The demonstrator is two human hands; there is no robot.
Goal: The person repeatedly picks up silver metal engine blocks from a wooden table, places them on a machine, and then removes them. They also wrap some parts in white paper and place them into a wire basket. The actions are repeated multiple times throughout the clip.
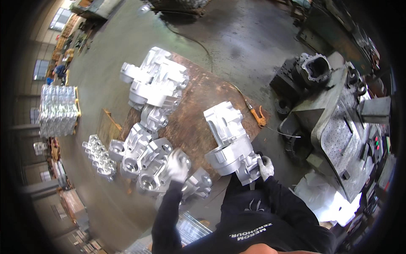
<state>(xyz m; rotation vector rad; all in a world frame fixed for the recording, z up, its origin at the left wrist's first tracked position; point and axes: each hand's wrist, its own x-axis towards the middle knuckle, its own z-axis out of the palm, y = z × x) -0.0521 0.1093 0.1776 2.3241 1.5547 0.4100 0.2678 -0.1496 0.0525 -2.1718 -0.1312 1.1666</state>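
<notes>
My right hand (265,167), in a pale work glove, is closed on the near end of a silvery cast-metal housing (230,146). This housing lies at the right part of a worn brown tabletop (192,97), its near end reaching the edge by my body. My left hand (176,167), gloved too, is smeared by motion over a group of similar metal castings (146,158) on the left. Whether its fingers touch one cannot be made out. Farther back, more bright castings (157,80) are piled on the table's far left corner.
An air blow gun with an orange handle (257,116) lies at the table's right edge, its hose trailing backward. On the right stands a grey machine table (334,131) with metal fixtures. Left of the table sit more castings (99,156) and a wrapped pallet stack (58,111). A person (60,71) is far off.
</notes>
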